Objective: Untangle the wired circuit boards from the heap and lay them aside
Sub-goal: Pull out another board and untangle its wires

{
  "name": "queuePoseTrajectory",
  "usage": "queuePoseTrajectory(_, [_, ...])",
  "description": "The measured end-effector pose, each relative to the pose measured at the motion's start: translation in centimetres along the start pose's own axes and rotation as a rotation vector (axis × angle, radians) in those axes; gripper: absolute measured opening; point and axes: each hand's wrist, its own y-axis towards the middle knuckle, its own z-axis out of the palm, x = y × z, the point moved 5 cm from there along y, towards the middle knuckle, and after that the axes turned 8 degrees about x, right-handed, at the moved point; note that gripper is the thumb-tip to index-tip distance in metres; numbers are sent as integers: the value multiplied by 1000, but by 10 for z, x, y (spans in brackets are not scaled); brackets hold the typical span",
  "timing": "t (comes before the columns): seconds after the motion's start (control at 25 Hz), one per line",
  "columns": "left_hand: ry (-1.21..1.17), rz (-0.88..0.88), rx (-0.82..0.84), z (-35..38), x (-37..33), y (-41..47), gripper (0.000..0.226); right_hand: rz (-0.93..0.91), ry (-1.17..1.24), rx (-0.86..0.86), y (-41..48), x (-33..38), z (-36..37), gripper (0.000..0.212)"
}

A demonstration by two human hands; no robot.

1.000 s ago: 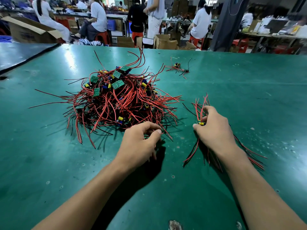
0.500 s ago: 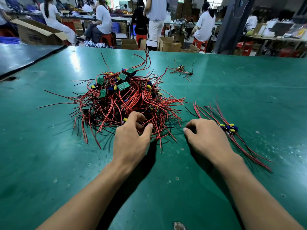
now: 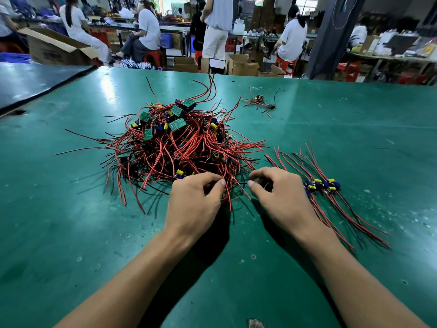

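Head view. The right hand has let go of the wired board it held a second ago. It has come back to the 5 o'clock edge of the heap, close beside the left hand. One more board is therefore sorted, and the next pick is likely starting.

The left hand's thumb and forefinger are closed together, pinching thin red wires at the heap's near rim. The right hand's fingers are curled with the thumb tip forward. It cannot be told whether they grip a wire.

The heap is a bristly mound of springy red and black leads. Small flat green circuit boards and stubby yellow and blue cylinders sit near its top.

The laid-aside boards lie at 3 o'clock of the right hand, their wires combed roughly parallel. A stray cluster sits at 1 o'clock of the heap, well apart. The table is covered in a smooth, scuffed, slightly glossy green mat.
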Motion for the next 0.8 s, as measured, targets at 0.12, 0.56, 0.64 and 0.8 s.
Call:
queuePoseTrajectory(0.12, [-131,-23,168,14,-7,-2,8,-33,46,12,1,1,2,35])
queuePoseTrajectory(0.56, [-697,-186,550,28,-8,-8,31,-67,611,-2,4,9,-8,20])
queuePoseTrajectory(0.64, [-782,-297,545,27,-4,-7,34,-2,940,-74,6,6,-16,24])
queuePoseTrajectory(0.8, [-825,-421,544,31,7,-9,26,160,1489,117,3,7,-19,26])
